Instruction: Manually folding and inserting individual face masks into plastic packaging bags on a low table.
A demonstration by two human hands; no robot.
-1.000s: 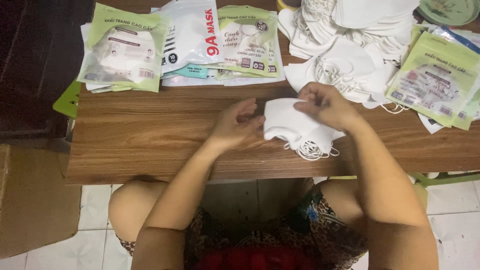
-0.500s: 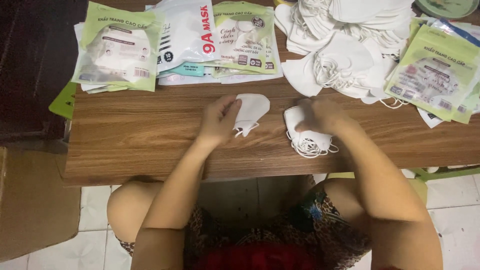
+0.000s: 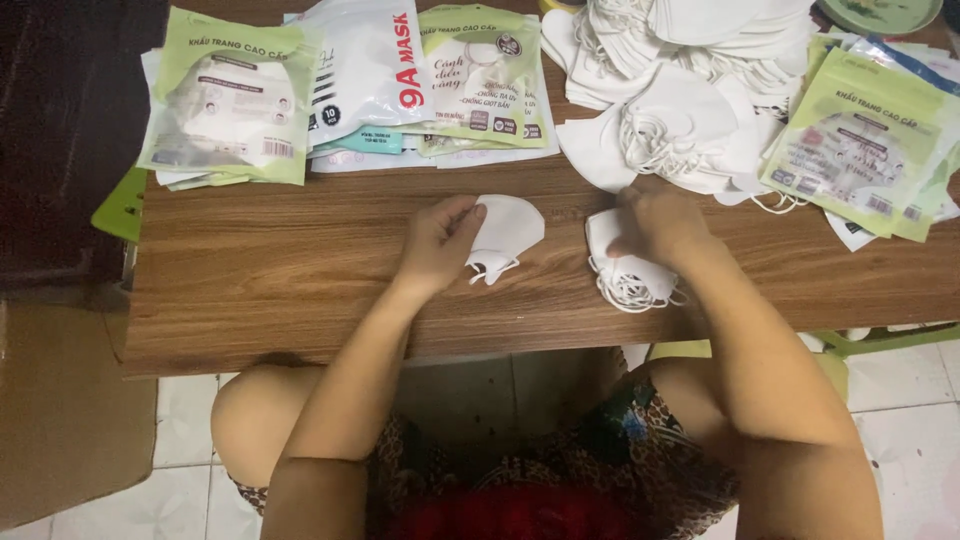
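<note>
My left hand (image 3: 440, 240) pinches one folded white face mask (image 3: 508, 232) that lies flat on the brown wooden table (image 3: 270, 280), its ear loops trailing toward me. My right hand (image 3: 658, 222) presses down on a small stack of white masks (image 3: 628, 276) with tangled ear loops, a short way right of the single mask. The two lots of masks are apart, with bare wood between them.
A loose heap of white masks (image 3: 690, 90) fills the back right. Green and white mask packets lie at the back left (image 3: 225, 100), back middle (image 3: 480, 80) and far right (image 3: 865, 150). A brown cardboard box (image 3: 60, 420) stands on the tiled floor at left.
One second ago both hands held the mask stack together. My left hand has since drawn one mask off to the left and laid it flat, while my right hand stays on the rest.
</note>
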